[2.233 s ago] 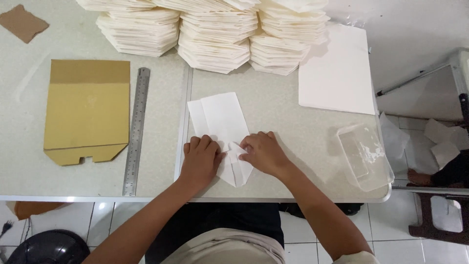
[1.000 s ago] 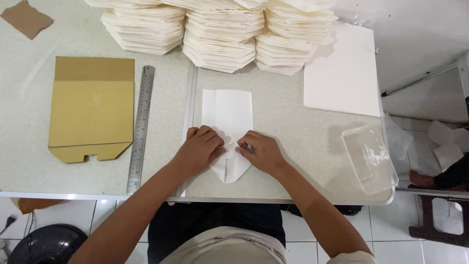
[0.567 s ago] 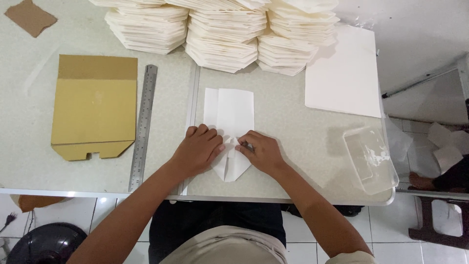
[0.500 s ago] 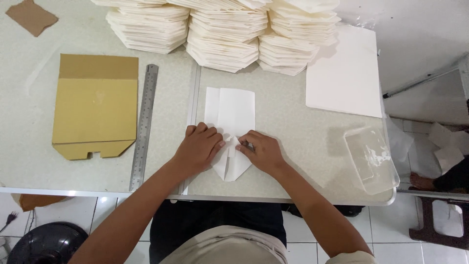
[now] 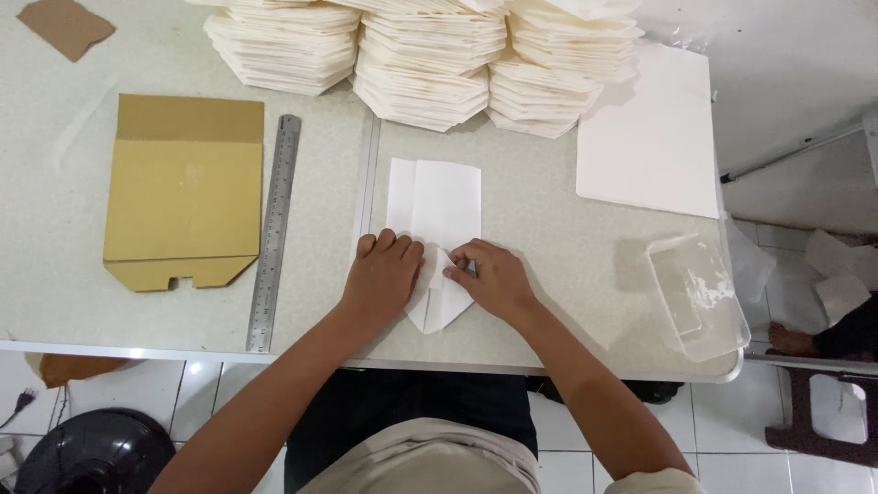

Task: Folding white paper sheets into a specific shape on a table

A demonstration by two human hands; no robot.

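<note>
Paper [image 5: 437, 197], folded to a point at its near end, lies on the tabletop [image 5: 567, 265] beside a steel ruler [image 5: 274, 229]. Left hand [image 5: 384, 274] presses flat on it, fingers together; right hand [image 5: 489, 279] pinches a fold, fingertips closed on the flap.

One cam only, head-worn, looking almost straight down on the worktable [image 5: 567, 274] from above the person's chest. Table's far side at frame top, near edge and lap at bottom. Mid-range: whole table width fits, plus tiled floor [image 5: 805, 457] at right. No 2nd view, so nothing shared.
</note>
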